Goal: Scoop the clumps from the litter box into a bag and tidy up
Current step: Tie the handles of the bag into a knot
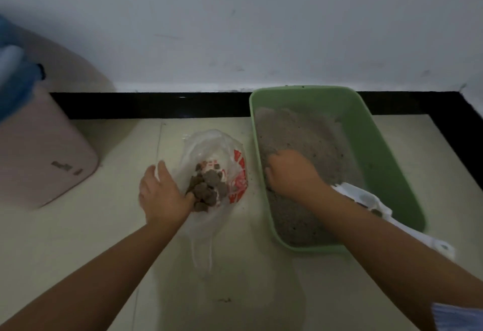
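A green litter box (376,132) full of grey litter (300,134) sits on the floor at the right. My right hand (292,173) is inside it, palm down, with the fingertips dug into the litter near the left wall; anything under them is hidden. A white scoop (366,198) lies in the box under my right forearm. To the left of the box a clear plastic bag (209,145) with red print lies open, holding several brown clumps (209,189). My left hand (162,192) holds the bag's left rim, thumb inside next to the clumps.
A pink bin (44,155) with blue stuff on top stands at the left. A black strip (156,104) runs along the foot of the white wall behind. Litter grains are scattered on the pale floor (235,278) between bag and box.
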### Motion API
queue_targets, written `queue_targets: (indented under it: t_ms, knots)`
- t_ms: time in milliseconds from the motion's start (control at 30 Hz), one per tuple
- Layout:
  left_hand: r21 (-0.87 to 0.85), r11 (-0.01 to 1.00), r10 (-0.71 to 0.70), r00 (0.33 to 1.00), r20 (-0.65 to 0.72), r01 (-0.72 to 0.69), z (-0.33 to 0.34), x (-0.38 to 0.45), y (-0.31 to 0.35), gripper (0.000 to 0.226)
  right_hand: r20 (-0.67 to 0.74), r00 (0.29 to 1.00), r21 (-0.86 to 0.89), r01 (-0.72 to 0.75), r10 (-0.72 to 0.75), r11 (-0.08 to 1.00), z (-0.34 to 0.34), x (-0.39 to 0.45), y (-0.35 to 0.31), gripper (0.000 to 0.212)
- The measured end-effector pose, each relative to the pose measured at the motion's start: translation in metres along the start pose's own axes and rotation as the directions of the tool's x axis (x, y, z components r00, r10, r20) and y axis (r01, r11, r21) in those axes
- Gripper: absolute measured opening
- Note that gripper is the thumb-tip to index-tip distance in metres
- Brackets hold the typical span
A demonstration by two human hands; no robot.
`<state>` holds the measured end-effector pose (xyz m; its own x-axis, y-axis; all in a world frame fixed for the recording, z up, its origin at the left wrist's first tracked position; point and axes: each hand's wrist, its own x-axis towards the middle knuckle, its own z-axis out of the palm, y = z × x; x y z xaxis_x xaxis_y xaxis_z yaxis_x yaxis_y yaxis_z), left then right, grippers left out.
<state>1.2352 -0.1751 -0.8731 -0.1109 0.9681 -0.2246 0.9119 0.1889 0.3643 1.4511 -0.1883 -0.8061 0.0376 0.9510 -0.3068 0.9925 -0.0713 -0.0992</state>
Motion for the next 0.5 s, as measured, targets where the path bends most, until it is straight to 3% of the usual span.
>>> queue_targets:
  t_ms: [67,133,200,267,333,433,500]
  knots:
    - [-0.259,0.936,-0.191,0.961,0.198,0.239,-0.002,-0.005,-0.013,0.08,-0.035,0.999,0.178,0.035,-0.029,0.983,0.012,0.026,-0.024,0.027]
    - [-0.452,0.75,-0.286,0.852,0.438,0.484,0.001,-0.012,-0.024,0.052,-0.094,0.995,0.276,0.004,0.022,0.961,0.025,0.049,-0.043,0.03]
    - [-0.559,0.565,-0.321,0.786,0.528,0.607,0.009,-0.017,-0.035,0.033,-0.034,0.997,0.333,-0.055,0.07,0.941,0.035,0.07,-0.057,0.042]
    - [-0.661,0.415,-0.337,0.78,0.527,0.625,0.009,-0.019,-0.043,0.02,0.105,0.977,0.433,-0.211,0.183,0.876,0.045,0.09,-0.063,0.061]
    - [-0.742,0.29,-0.35,0.789,0.505,0.604,0.006,-0.018,-0.048,0.015,0.193,0.939,0.458,-0.342,0.284,0.82,0.056,0.103,-0.059,0.063]
    - [-0.801,0.21,-0.359,0.807,0.47,0.56,-0.004,-0.016,-0.051,0.02,0.185,0.947,0.538,-0.322,0.264,0.779,0.062,0.104,-0.056,0.03]
    - [-0.825,0.146,-0.338,0.811,0.477,0.546,-0.012,-0.011,-0.051,0.03,0.173,0.961,0.738,-0.271,0.216,0.618,0.055,0.097,-0.063,0.02]
